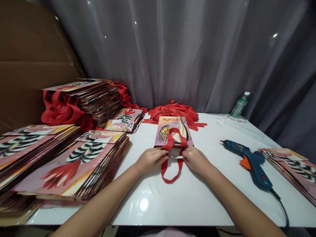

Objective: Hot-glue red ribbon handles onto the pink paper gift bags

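Note:
A folded paper gift bag (162, 134) with a butterfly print lies flat on the white table in front of me, its mouth end toward me. One red ribbon handle (175, 131) loops over its face, and another red loop (170, 180) hangs toward me onto the table. My left hand (151, 160) pinches the bag's near edge at the left, by the ribbon. At the right, my right hand (196, 159) has closed fingers on the same edge. The fingertips partly hide the ribbon ends.
A blue glue gun (251, 161) with an orange trigger lies at right, its cord running off the front edge. Stacked printed bags (84, 158) fill the left; more bags (293, 164) lie far right. Red ribbons (172, 110) are heaped behind, and a green bottle (240, 105) stands back right.

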A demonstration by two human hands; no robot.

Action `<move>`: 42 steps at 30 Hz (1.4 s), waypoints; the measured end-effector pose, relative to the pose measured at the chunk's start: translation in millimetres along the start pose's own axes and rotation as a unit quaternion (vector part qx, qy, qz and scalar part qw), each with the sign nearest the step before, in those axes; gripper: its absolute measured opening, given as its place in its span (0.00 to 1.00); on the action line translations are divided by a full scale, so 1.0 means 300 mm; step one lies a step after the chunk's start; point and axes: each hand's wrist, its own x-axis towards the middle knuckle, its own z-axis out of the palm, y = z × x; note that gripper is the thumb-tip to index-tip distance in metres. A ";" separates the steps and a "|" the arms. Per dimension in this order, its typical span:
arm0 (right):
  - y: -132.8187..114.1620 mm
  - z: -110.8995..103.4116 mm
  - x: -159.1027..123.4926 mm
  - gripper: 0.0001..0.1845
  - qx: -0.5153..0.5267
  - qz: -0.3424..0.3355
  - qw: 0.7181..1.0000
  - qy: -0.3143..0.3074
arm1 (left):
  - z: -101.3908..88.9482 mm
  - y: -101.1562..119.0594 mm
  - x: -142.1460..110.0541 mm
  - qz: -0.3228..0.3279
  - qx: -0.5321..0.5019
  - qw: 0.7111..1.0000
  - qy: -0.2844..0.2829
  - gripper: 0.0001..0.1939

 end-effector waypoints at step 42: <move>-0.013 -0.168 0.452 0.12 0.128 0.102 0.986 -0.012 | -0.059 0.058 0.045 -0.143 0.071 0.979 -0.127 0.33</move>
